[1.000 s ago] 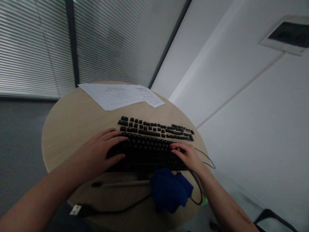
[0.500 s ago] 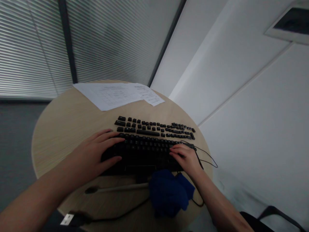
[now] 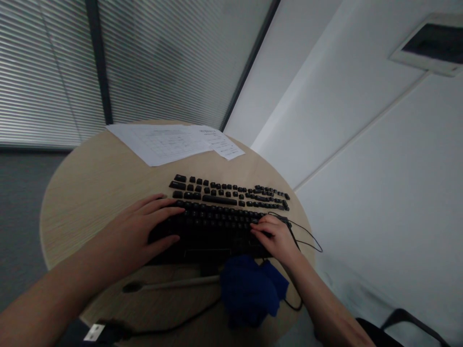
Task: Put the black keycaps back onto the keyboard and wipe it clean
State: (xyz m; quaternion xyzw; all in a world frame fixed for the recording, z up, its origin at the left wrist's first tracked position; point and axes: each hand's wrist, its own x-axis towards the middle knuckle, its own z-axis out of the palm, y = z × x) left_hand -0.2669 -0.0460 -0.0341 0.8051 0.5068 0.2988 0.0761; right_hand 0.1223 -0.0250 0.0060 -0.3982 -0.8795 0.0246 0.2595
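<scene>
Resting on the left end of the black keyboard (image 3: 213, 229), the left hand (image 3: 144, 231) has its fingers spread open and nearly flat; the fingertips (image 3: 179, 210) touch the far-left keys and the thumb lies against the near edge. The right hand (image 3: 277, 236) sits on the right end of the keyboard with its fingers loosely curled, the tips pressing on keys; it grips nothing.

The keyboard lies in the middle of the round wooden table (image 3: 90, 188), its long axis running left to right, a little farther away at the right end. Just behind it, rows of loose black keycaps (image 3: 231, 193) lie parallel to it. A thin black cable (image 3: 307, 238) leaves the right end.

A blue cloth (image 3: 249, 291) lies near the front edge, just beside the right wrist. White printed sheets (image 3: 170, 142) lie at the far side; their writing is too small to read.
</scene>
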